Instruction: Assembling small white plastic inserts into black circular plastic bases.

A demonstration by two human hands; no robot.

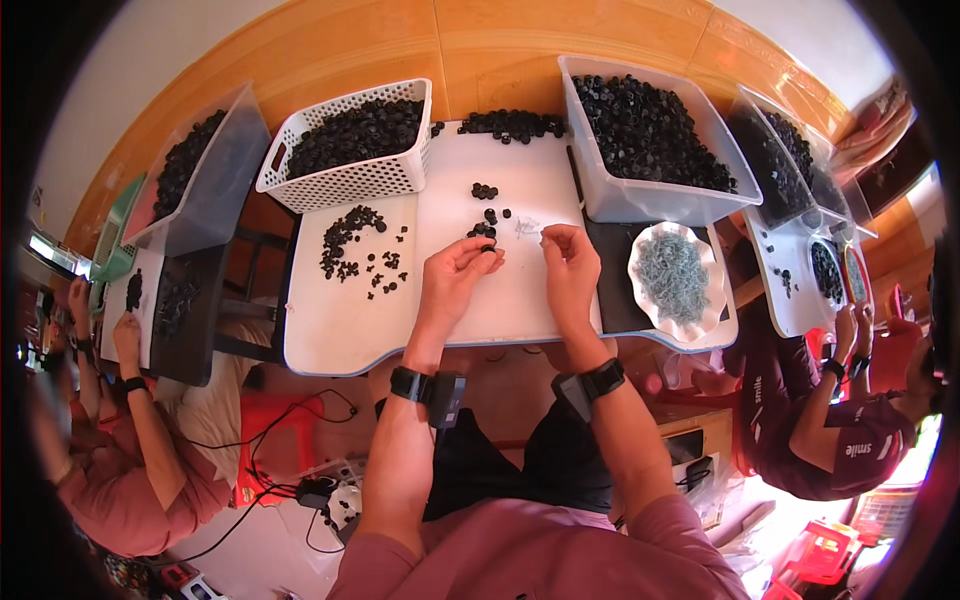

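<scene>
My left hand (452, 283) is closed in a pinch on a small round black plastic part (488, 249) above the white table. To its right, my right hand (572, 268) is closed too, thumb and fingertips together. What it pinches, if anything, is too small to make out. Just beyond my fingers lie several loose black parts (489, 216) and a small scatter of thin metal pins (527, 228). Small black pieces (385, 270) are spread on the table left of my left hand. Right of my right hand is a scalloped white bowl (635, 268) heaped with thin metal pieces (676, 275).
At the back stand a white perforated basket (350, 185) and a large clear bin (650, 200), both full of black parts. Between them black parts (512, 125) lie piled against the wall. People work at tables on the left (150, 440) and right (810, 420).
</scene>
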